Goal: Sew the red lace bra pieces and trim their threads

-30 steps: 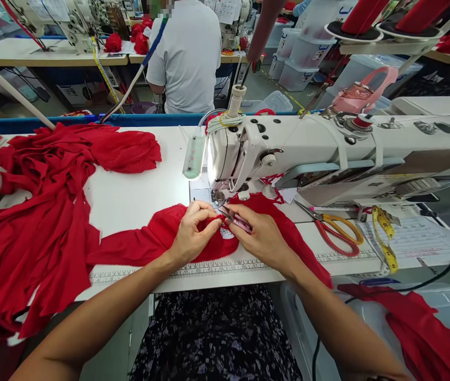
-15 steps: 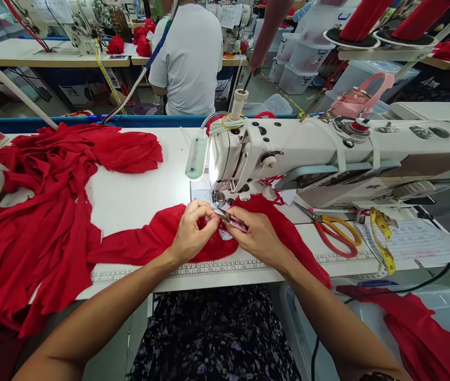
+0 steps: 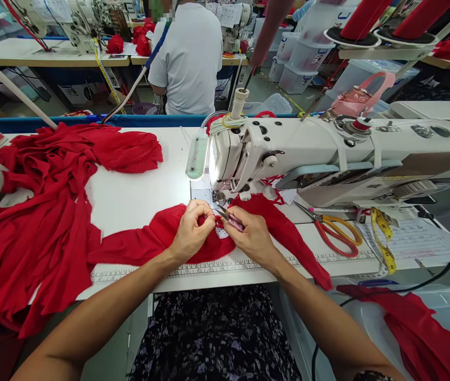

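My left hand (image 3: pixel 193 230) is closed in a pinch on the red fabric (image 3: pixel 149 241), just in front of the sewing machine's needle area. My right hand (image 3: pixel 253 235) grips a pair of pink-handled thread snips (image 3: pixel 236 222). Their blades point up and left, close to my left fingertips. A small white label-like patch (image 3: pixel 221 233) shows on the cloth between the hands. Whether the blades touch thread or cloth is too small to tell. Behind my hands stands the white sewing machine (image 3: pixel 272 145), and the cloth runs on to the right beneath my right wrist.
A large heap of red cloth (image 3: pixel 46 206) covers the table's left side. Scissors (image 3: pixel 338 233) with orange and red handles, a yellow tape measure (image 3: pixel 381 233) and papers (image 3: pixel 419 243) lie right. A ruler strip (image 3: pixel 232 269) edges the table. A person (image 3: pixel 193 58) sits ahead.
My right hand has shifted slightly left with the snips. My left fingertips have drawn closer together. The cloth's right end is bunched a little narrower.
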{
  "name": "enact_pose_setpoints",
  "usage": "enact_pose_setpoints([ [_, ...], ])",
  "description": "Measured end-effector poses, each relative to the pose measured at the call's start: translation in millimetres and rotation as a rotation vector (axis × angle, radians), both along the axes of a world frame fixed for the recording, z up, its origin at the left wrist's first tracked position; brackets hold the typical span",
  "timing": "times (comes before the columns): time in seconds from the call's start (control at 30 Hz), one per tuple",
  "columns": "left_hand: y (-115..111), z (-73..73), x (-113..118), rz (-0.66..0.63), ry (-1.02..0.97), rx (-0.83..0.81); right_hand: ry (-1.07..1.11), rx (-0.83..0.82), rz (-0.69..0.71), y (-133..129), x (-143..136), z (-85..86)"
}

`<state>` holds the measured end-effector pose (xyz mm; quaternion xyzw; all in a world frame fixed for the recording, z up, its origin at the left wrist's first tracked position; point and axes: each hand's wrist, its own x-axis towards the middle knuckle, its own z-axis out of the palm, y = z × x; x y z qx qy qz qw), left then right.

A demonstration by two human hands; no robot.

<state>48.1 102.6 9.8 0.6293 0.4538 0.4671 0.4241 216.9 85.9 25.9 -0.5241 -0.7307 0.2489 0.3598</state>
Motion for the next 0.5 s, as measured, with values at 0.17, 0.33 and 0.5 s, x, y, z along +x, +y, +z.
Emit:
enact_pose_setpoints([
  [0.17, 0.3, 1.0, -0.9, -0.044, -0.026, -0.036, 0.053, -0.068, -0.021, 5.9, 1.1, -2.0],
  [0.33, -0.6, 4.6, -2.0, -0.082, -0.018, -0.061, 0.105, -0.120, -0.014, 8.8, 1.8, -1.0],
  [0.5, -1.2, 7.3, -2.9, -0.084, 0.043, -0.042, 0.121, -0.128, -0.008, 7.9, 2.2, -0.4],
])
